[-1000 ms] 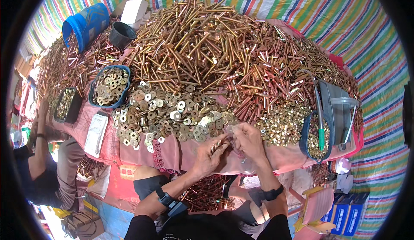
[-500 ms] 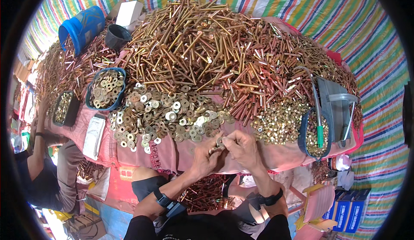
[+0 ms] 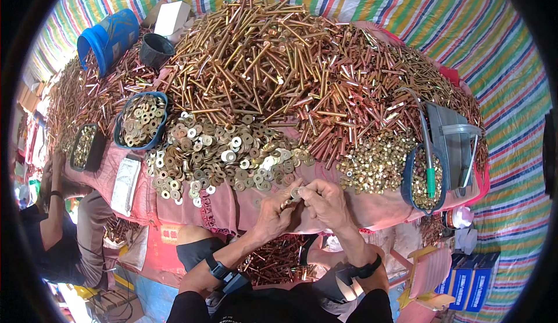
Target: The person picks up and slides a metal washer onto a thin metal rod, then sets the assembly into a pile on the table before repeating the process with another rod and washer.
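My left hand (image 3: 274, 214) and my right hand (image 3: 326, 203) meet over the near edge of the cloth-covered table. My right thumb and fingers pinch a flat round washer (image 3: 295, 193). The left fingers are closed round a brass-coloured metal piece (image 3: 286, 203), mostly hidden by the hand, just beside the washer. Beyond the hands spreads a pile of loose washers (image 3: 232, 154). To the right lies a heap of small brass-coloured nuts (image 3: 372, 163). Behind both rises a large mound of long metal bolts and sleeves (image 3: 256, 61).
A blue-rimmed tub of washers (image 3: 119, 140) and a dark tray of nuts (image 3: 96, 160) stand left, near a white packet (image 3: 126, 186). At right are a blue tub (image 3: 408, 198) and a grey scoop (image 3: 447, 137). A co-worker's arm (image 3: 53, 207) shows far left.
My hands stay together in nearly the same place, with only slight finger movement at the washer. The view has shifted a little; the piles look the same.
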{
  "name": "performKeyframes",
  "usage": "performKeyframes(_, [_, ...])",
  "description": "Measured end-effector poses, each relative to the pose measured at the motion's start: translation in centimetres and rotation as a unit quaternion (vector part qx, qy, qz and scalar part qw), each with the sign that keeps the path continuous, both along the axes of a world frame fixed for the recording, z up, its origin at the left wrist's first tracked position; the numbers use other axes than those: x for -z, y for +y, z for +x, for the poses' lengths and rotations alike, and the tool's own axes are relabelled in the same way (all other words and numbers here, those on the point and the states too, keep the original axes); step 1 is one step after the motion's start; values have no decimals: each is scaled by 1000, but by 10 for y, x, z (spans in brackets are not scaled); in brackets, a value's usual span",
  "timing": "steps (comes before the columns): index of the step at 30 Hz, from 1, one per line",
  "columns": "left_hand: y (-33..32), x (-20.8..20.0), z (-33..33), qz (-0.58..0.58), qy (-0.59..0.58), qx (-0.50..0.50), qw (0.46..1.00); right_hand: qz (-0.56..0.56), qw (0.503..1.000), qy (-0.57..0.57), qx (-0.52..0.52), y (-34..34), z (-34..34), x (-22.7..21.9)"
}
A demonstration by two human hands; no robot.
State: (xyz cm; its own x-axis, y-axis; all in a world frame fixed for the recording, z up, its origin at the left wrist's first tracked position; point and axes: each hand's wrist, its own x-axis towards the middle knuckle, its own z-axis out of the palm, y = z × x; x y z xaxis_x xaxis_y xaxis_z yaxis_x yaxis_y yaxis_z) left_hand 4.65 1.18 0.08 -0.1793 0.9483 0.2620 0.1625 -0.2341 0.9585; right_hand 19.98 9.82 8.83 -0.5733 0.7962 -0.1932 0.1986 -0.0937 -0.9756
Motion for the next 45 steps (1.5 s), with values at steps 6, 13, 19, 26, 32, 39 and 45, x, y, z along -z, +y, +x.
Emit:
performKeyframes(6, [3, 1, 1, 31, 34, -17, 999, 187, 978, -78, 42, 7, 4, 10])
performKeyframes(13, [0, -8, 8, -30, -59, -21, 998, 333, 871, -312, 182, 71, 29, 34])
performKeyframes(19, [2, -8, 7, 18, -14, -23, 999, 294, 840, -425, 167, 89, 19, 36])
performKeyframes(26, [1, -12, 6, 7, -13, -8, 1000, 186, 886, -411, 107, 96, 17, 39])
performKeyframes(32, [0, -8, 5, -27, -13, -4, 1000, 111, 959, -256, 54, 87, 30, 47])
performKeyframes(39, [2, -4, 6, 25, -9, -28, 999, 111, 951, -287, -19, 65, 36, 29])
performKeyframes(45, [3, -4, 7, 29, -23, -24, 999, 437, 839, -326, -15, 51, 31, 28])
